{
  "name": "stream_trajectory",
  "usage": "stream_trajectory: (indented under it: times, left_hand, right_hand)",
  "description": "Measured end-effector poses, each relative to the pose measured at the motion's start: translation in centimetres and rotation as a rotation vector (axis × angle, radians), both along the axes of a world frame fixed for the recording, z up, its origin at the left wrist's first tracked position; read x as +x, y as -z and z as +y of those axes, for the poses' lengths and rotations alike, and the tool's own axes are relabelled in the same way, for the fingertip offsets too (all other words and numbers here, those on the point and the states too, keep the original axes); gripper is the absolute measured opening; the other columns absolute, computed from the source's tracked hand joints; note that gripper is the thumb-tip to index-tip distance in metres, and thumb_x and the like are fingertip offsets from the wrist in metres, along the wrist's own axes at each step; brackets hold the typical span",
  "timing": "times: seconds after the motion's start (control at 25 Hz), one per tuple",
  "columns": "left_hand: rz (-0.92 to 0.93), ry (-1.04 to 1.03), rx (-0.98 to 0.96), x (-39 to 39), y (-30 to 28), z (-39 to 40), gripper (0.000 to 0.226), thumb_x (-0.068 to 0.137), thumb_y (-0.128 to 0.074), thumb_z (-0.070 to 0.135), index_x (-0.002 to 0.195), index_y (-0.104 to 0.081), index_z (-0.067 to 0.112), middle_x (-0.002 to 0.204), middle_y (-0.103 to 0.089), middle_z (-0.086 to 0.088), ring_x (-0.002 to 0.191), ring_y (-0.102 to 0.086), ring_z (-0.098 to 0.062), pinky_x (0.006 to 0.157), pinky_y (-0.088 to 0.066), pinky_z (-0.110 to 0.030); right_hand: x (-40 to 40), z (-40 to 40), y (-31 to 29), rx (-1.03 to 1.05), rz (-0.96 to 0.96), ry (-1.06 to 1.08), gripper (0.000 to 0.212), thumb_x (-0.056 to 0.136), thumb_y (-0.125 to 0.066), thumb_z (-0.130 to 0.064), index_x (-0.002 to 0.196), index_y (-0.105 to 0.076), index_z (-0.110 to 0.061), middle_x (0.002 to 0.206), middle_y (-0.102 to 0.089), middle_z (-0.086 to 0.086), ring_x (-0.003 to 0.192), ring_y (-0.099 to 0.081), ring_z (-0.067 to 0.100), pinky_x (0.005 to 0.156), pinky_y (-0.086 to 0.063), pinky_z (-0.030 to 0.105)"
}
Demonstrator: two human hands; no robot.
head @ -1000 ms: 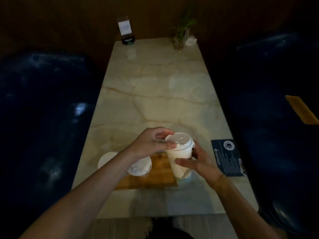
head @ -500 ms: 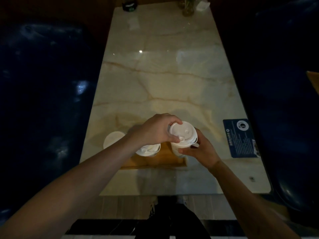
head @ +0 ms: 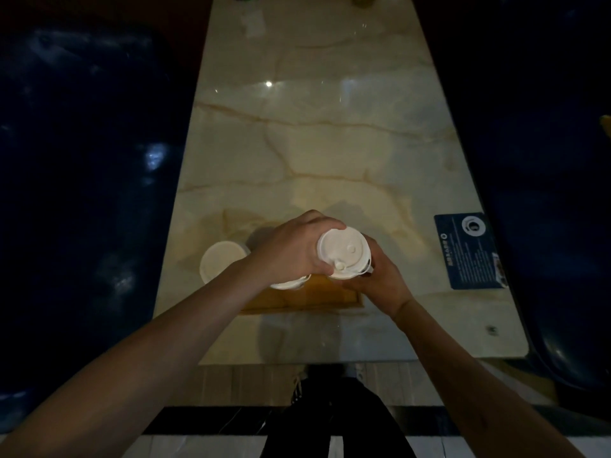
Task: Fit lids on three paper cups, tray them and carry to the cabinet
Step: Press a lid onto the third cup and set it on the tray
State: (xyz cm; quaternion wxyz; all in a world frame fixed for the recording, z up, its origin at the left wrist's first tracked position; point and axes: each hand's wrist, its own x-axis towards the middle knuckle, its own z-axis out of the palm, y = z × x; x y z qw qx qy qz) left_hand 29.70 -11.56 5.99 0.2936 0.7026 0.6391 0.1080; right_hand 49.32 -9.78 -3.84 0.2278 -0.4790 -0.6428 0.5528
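Room to move was pretty tight near the front edge of the marble table (head: 317, 153): the wooden tray (head: 334, 297) was parked close to that near edge, while the whole far stretch of the tabletop beyond the hands was seen bare and glossy, with pale brown veins and a couple of light reflections. Dark blue padded seats (head: 82, 193) were packed in along both long sides, so the table was boxed in left and right. A dark blue printed card (head: 469, 251) was laid flat near the right edge, well apart from the tray. The scene was dimly lit, and striped flooring was glimpsed below the table's front edge. A lidded paper cup (head: 344, 252) was held upright over the tray, seen from straight above, so whether it touched the tray couldn't be told. The left hand (head: 291, 249) was curled around the lid's left rim, fingers wrapped over the far side and thumb on the near side. The right hand (head: 380, 279) was wrapped round the cup's body from the right and below. A second lidded cup (head: 287, 285) was mostly hidden under the left wrist on the tray, and a third cup (head: 222, 261) was left on the tabletop just beside the tray's left end.
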Motion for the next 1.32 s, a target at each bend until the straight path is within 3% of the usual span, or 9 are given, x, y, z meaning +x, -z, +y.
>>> stream_trajectory:
  times: [0.16, 0.28, 0.36, 0.56, 0.68, 0.84, 1.04, 1.16, 1.32]
  left_hand:
    - [-0.011, 0.005, 0.001, -0.4, 1.0, -0.5, 0.078, 0.063, -0.088, 0.026, 0.132, -0.052, 0.034, 0.130, -0.052, 0.010, 0.113, -0.053, -0.008, 0.087, -0.038, -0.017]
    - [0.019, 0.000, 0.020, -0.6, 1.6, -0.8, 0.078, 0.063, -0.088, 0.028, 0.132, -0.052, 0.036, 0.130, -0.052, 0.012, 0.111, -0.053, -0.007, 0.086, -0.035, -0.016]
    - [0.025, -0.007, 0.038, -0.6, 1.8, -0.9, 0.077, 0.064, -0.087, 0.031, 0.132, -0.051, 0.037, 0.131, -0.052, 0.012, 0.111, -0.054, -0.008, 0.086, -0.036, -0.017]
    - [0.020, 0.006, 0.081, -0.9, 2.5, -1.1, 0.072, 0.067, -0.083, 0.038, 0.131, -0.051, 0.037, 0.130, -0.051, 0.012, 0.111, -0.051, -0.005, 0.085, -0.034, -0.016]
    - [0.022, 0.013, 0.105, -1.1, 2.7, -1.1, 0.072, 0.067, -0.084, 0.038, 0.131, -0.053, 0.035, 0.128, -0.053, 0.010, 0.110, -0.049, -0.003, 0.081, -0.027, -0.009]
    - [0.005, 0.015, 0.096, -1.3, 2.7, -1.2, 0.071, 0.068, -0.085, 0.034, 0.131, -0.053, 0.034, 0.128, -0.052, 0.010, 0.110, -0.048, -0.003, 0.084, -0.030, -0.010]
    - [0.015, 0.025, 0.114, -1.3, 2.6, -1.4, 0.069, 0.069, -0.085, 0.032, 0.132, -0.055, 0.030, 0.128, -0.053, 0.007, 0.111, -0.052, -0.007, 0.086, -0.030, -0.010]
    - [0.009, 0.023, 0.125, -1.3, 2.5, -1.6, 0.069, 0.069, -0.085, 0.030, 0.132, -0.056, 0.028, 0.128, -0.054, 0.005, 0.111, -0.048, -0.005, 0.084, -0.025, -0.005]
    - [0.012, 0.014, 0.139, -1.2, 2.5, -1.8, 0.068, 0.069, -0.084, 0.032, 0.131, -0.056, 0.029, 0.128, -0.053, 0.005, 0.110, -0.047, -0.004, 0.084, -0.026, -0.006]
  right_hand:
    - [-0.5, 0.1, 0.3, 0.012, -0.004, -0.005, 0.080, 0.055, -0.080, -0.056, 0.125, -0.042, -0.050, 0.125, -0.051, -0.028, 0.123, -0.052, 0.006, 0.104, -0.039, 0.023]
    - [-0.5, 0.2, 1.0, 0.024, 0.023, -0.035, 0.088, 0.050, -0.076, -0.070, 0.126, -0.041, -0.044, 0.129, -0.049, -0.022, 0.124, -0.049, 0.009, 0.110, -0.037, 0.027]
    - [-0.5, 0.3, 1.3, 0.022, 0.037, -0.036, 0.083, 0.052, -0.077, -0.060, 0.125, -0.041, -0.046, 0.128, -0.050, -0.022, 0.125, -0.050, 0.010, 0.109, -0.038, 0.025]
    - [-0.2, 0.4, 1.5, 0.023, 0.047, -0.051, 0.080, 0.057, -0.084, -0.041, 0.125, -0.042, -0.048, 0.127, -0.051, -0.028, 0.120, -0.051, -0.002, 0.098, -0.036, -0.002]
    - [-0.1, 0.5, 1.6, 0.023, 0.076, -0.057, 0.082, 0.059, -0.084, -0.030, 0.128, -0.042, -0.044, 0.130, -0.055, -0.016, 0.124, -0.053, 0.010, 0.103, -0.040, 0.012]
    - [-0.3, 0.3, 1.7, 0.044, 0.092, -0.064, 0.082, 0.059, -0.084, -0.034, 0.129, -0.042, -0.045, 0.133, -0.055, -0.011, 0.127, -0.054, 0.016, 0.110, -0.041, 0.031]
    - [-0.3, 0.0, 1.8, 0.028, 0.079, -0.048, 0.082, 0.060, -0.081, -0.046, 0.132, -0.041, -0.044, 0.133, -0.054, -0.021, 0.127, -0.054, 0.009, 0.110, -0.042, 0.027]
    - [-0.4, 0.0, 1.8, 0.039, 0.093, -0.053, 0.084, 0.059, -0.083, -0.042, 0.133, -0.042, -0.040, 0.135, -0.055, -0.011, 0.128, -0.054, 0.017, 0.111, -0.042, 0.033]
    - [-0.4, 0.2, 1.7, 0.046, 0.097, -0.057, 0.082, 0.055, -0.079, -0.049, 0.127, -0.041, -0.045, 0.131, -0.053, -0.018, 0.127, -0.053, 0.016, 0.108, -0.039, 0.026]
